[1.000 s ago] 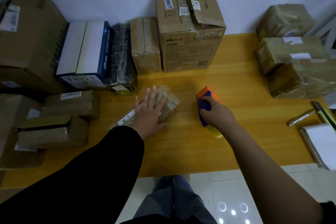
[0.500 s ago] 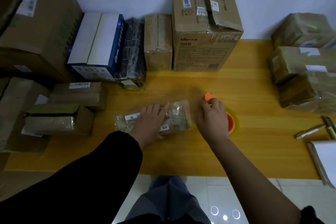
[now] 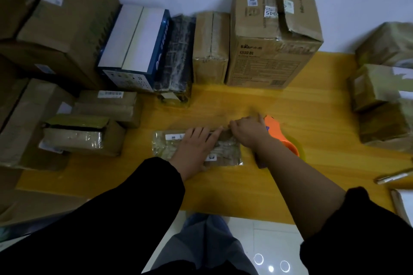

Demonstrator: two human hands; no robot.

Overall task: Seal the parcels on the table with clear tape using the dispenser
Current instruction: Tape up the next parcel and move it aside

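Head view: left hand (image 3: pixel 193 148) pressed parcel (image 3: pixel 163 152), fingers straight; right hand (image 3: pixel 248 134) fingers clamped dispenser (image 3: pixel 280 138) at parcel's far edge. Taping seemingly barely started.

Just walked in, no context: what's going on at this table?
A person is working on a small flat parcel on the yellow table. The left hand presses flat on it. The right hand holds the orange tape dispenser at the parcel's right end. Cardboard boxes stand around them.
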